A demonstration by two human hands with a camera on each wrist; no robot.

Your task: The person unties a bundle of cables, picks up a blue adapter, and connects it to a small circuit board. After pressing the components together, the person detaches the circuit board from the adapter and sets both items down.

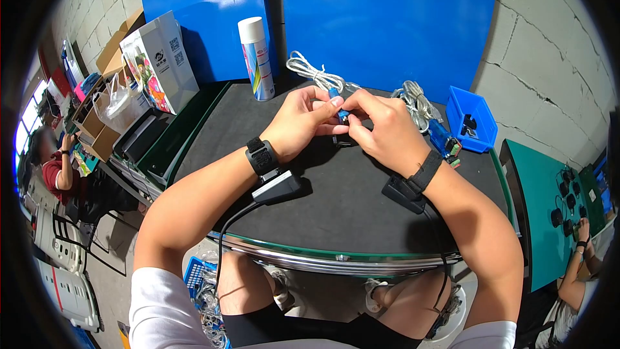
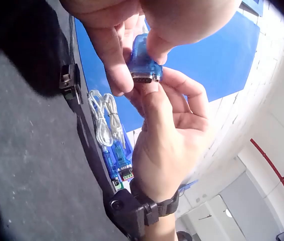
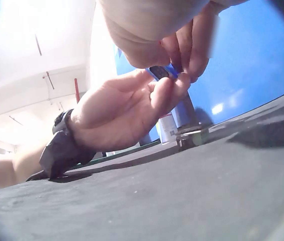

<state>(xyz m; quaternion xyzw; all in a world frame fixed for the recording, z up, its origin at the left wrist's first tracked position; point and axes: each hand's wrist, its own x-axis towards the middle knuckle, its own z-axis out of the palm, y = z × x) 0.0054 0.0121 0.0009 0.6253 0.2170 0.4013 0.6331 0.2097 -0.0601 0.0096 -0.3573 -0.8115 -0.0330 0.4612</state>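
Note:
A translucent blue serial connector [image 2: 143,63], its metal-shelled pin end facing the camera in the left wrist view, is held up over the dark mat. My left hand [image 1: 298,119] grips its body between thumb and fingers. From the other side my right hand [image 1: 386,128] pinches it near the pin end, thumb right by the metal shell. A white coiled cable [image 1: 313,71] lies behind the hands, leading towards the connector. Below them on the mat sits a small adapter [image 2: 70,82] with a metal-shelled port. In the right wrist view fingers cover most of the connector.
More coiled cables [image 1: 418,105] with blue connectors [image 1: 441,138] and green terminal blocks lie at the right. Behind them stands a blue bin [image 1: 470,130] holding small black parts. A spray can [image 1: 256,58] stands at the back left, beside a white printed box [image 1: 158,61].

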